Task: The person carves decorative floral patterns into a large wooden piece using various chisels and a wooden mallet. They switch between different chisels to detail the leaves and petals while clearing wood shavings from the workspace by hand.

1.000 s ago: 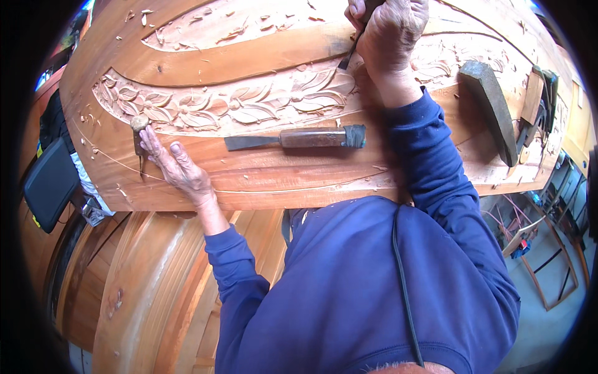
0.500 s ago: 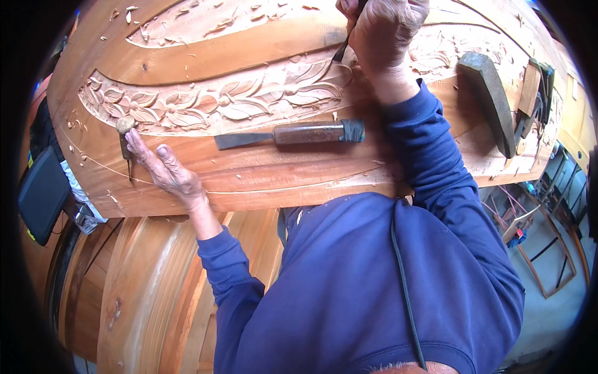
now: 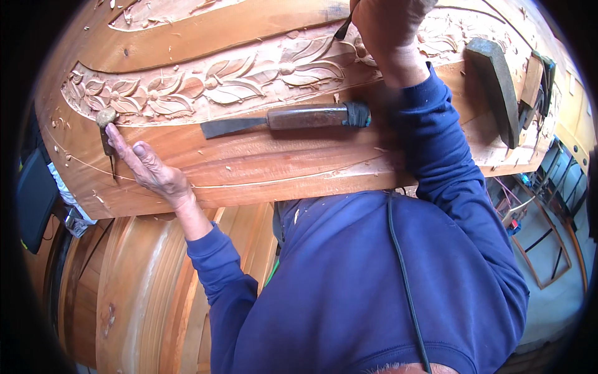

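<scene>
A carved wooden panel (image 3: 187, 165) with a band of leaves and flowers (image 3: 233, 84) lies before me. My left hand (image 3: 152, 168) rests with fingers stretched out, fingertips touching a small round-knobbed tool (image 3: 106, 131) near the band's left end. At the top, my right hand (image 3: 389, 34) grips a narrow dark chisel (image 3: 342, 28), its tip at the carved band; the handle is mostly out of view. A wide flat chisel with a wooden handle (image 3: 305, 116) lies below the carving, between my hands.
A long dark stone block (image 3: 495, 84) and a cluster of tools (image 3: 532, 93) lie at the panel's right. Wood shavings are scattered about. A black flat object (image 3: 34, 199) is at left, stacked wooden boards (image 3: 128, 280) lie below, and metal and wooden frames (image 3: 545, 249) stand lower right.
The panel and loose tools have shifted up and leftward in the view. My right hand and chisel appear higher in the frame; my left hand stays at the knobbed tool, fingers extended.
</scene>
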### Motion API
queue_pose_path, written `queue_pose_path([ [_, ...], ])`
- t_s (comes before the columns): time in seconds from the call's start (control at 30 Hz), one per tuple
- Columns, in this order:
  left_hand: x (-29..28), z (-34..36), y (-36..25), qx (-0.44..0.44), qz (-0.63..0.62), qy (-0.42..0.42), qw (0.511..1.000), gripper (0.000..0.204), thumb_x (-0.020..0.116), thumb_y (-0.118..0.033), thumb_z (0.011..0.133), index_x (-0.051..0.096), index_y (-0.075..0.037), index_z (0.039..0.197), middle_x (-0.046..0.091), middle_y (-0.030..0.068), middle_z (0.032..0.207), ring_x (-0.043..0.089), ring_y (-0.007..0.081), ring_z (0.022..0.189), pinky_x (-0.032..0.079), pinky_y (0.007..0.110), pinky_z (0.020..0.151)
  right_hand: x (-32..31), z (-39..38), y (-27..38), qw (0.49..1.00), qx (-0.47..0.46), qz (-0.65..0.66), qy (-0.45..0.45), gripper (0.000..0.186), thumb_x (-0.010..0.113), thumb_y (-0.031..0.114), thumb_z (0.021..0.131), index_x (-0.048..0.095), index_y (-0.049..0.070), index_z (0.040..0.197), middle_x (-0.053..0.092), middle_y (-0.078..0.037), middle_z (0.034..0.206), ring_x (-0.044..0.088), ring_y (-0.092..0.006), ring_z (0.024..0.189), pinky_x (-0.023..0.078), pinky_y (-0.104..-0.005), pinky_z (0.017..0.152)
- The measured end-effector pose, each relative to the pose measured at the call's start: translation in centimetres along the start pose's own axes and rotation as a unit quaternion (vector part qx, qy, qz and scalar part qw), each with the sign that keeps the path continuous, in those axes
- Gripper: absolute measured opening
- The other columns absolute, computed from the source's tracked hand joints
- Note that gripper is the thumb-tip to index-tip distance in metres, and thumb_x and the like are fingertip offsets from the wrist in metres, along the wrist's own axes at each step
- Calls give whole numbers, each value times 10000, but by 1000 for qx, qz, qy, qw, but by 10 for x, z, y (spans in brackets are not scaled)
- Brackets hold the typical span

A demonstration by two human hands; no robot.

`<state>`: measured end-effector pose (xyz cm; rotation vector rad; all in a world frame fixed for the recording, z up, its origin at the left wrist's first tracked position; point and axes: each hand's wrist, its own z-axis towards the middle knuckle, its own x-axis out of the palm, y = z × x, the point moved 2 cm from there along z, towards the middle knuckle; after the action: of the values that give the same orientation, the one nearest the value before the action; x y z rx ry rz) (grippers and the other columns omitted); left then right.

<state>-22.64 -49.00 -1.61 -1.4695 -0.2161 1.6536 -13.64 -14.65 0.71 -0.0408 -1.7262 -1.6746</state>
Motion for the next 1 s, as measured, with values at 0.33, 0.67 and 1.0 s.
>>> queue_pose_path([
  [0.33, 3, 2, -5, -29, -52, -13, 998, 663, 354, -422, 1109, 359, 50, 1575, 361, 207, 1645, 290, 333, 1551, 196, 458, 1270, -6, 10, -14, 989, 62, 35, 133, 161, 547, 246, 1097, 576, 135, 1210, 413, 78, 690, 321, -7, 492, 253, -195, 419],
  [0.67, 0, 3, -1, -19, -8, -5, 1000, 644, 366, -416, 1104, 381, 27, 1572, 370, 215, 1638, 293, 354, 1548, 194, 477, 1270, 10, -11, -1, 979, 55, -53, 188, 394, 464, 321, 1126, 478, 95, 1449, 410, 60, 676, 361, -24, 494, 294, -197, 424],
  [1.0, -1, 4, 0, -13, -4, -16, 1000, 666, 374, -408, 1095, 373, 71, 1557, 375, 247, 1624, 317, 363, 1535, 203, 485, 1267, -19, 25, -19, 986, 169, 3, 13, 234, 550, 375, 1092, 541, 143, 1063, 519, 16, 798, 414, -39, 502, 321, -182, 426],
])
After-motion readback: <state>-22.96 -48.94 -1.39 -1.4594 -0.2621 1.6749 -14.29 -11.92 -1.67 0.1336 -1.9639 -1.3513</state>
